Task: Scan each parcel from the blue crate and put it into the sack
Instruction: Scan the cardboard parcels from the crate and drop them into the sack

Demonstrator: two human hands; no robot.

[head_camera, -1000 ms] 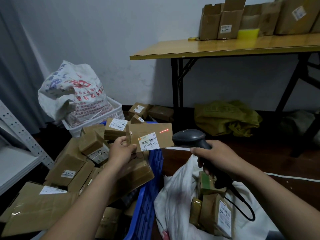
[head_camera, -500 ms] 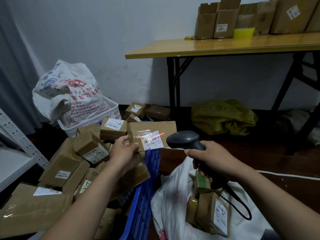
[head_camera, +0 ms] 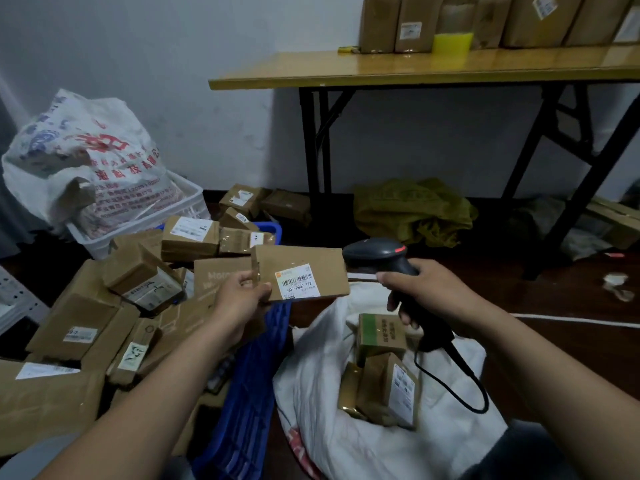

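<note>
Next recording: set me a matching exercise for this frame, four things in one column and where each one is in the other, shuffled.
Things
1. flat labelled parcel
2. scanner
3. green-banded box
4. yellow block

Places
A. on the table
B. held by the left hand
C. in the white sack
D. held by the right hand

Pairs: 1-B, 2-D, 3-C, 4-A
</note>
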